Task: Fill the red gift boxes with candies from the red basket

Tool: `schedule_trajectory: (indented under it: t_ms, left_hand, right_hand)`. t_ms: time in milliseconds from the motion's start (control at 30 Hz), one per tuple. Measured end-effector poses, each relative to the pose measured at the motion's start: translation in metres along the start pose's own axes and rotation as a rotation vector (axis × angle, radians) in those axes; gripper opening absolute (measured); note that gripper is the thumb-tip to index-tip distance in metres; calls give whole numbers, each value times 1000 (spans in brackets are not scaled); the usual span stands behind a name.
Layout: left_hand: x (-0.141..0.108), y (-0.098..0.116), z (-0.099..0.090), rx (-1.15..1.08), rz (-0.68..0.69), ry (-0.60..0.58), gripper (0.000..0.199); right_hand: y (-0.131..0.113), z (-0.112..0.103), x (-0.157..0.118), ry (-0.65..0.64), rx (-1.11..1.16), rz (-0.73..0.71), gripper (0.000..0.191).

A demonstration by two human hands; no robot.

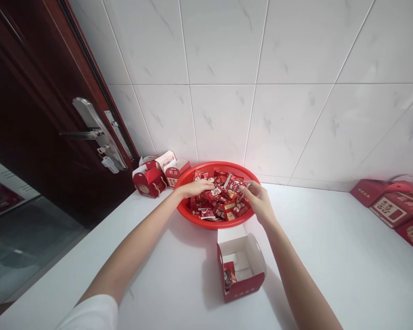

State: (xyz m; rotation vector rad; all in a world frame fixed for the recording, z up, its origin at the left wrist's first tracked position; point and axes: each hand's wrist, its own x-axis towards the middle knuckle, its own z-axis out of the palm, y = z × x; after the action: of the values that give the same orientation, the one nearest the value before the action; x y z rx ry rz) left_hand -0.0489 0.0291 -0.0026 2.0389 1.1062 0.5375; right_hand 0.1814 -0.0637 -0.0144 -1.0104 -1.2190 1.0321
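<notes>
A red plastic basket (pixel 189 217) with mesh sides holds a heap of red-wrapped candies (pixel 216 195). My left hand (pixel 197 188) reaches over its left side, fingers stretched out and resting on the wrappers. At the right side of the heap, my right hand (pixel 259 200) has thumb and fingers pinched together at a small wrapped candy (pixel 245 184); part of the grip is hidden. In front of the basket stands an open red gift box (pixel 244 288) with a white inside. A red candy packet (pixel 229 274) lies in its left part.
Several red gift boxes (pixel 150 181) stand behind left against the tiled wall (pixel 223 123). More red boxes (pixel 392 204) are at the far right of the white table (pixel 330 238). A dark wooden door (pixel 37 105) with a handle and keys is beyond the table's left edge.
</notes>
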Motion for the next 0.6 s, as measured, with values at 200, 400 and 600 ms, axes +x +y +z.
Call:
schedule_trajectory:
  t_ms: [200, 400, 600]
  left_hand:
    - [-11, 17, -1, -390, -88, -141, 41]
    - [-18, 30, 5, -127, 132, -135, 41]
    - [-18, 28, 10, 71, 155, -135, 47]
  right_hand:
    - [-2, -1, -1, -10, 14, 9, 43]
    - [-6, -1, -2, -33, 71, 4, 41]
    - [-10, -5, -4, -46, 98, 37, 41]
